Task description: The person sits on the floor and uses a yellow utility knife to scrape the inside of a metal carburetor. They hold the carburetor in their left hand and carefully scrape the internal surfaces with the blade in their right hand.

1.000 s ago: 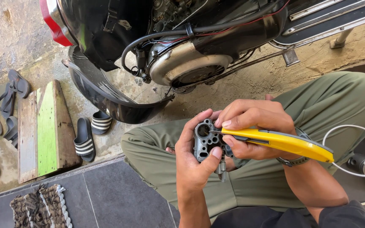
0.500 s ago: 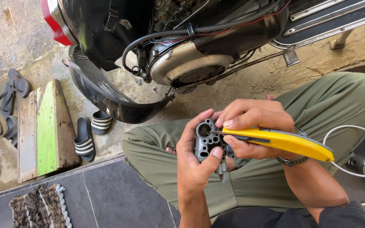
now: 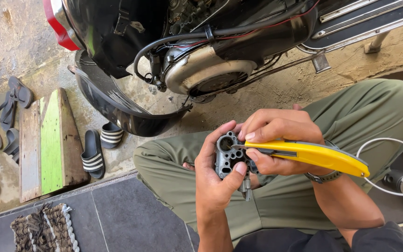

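Carburetor body point(image 3: 229, 156), a small grey cast-metal block pierced with round holes and passages, sits above the person's lap, over olive-green trousers point(image 3: 276, 200). Far left, dark rubber sandals point(image 3: 6, 116) lie on rough concrete beside a wooden ramp point(image 3: 47, 144) painted green. The left hand point(image 3: 215, 182) is curled closed around the metal block, thumb pressed on its lower face. The right hand point(image 3: 276, 140) is wrapped around a yellow plastic utility knife point(image 3: 313, 156), its thin blade tip touching the block's upper edge. Behind, a black scooter point(image 3: 201, 51) shows a worn round engine cover.
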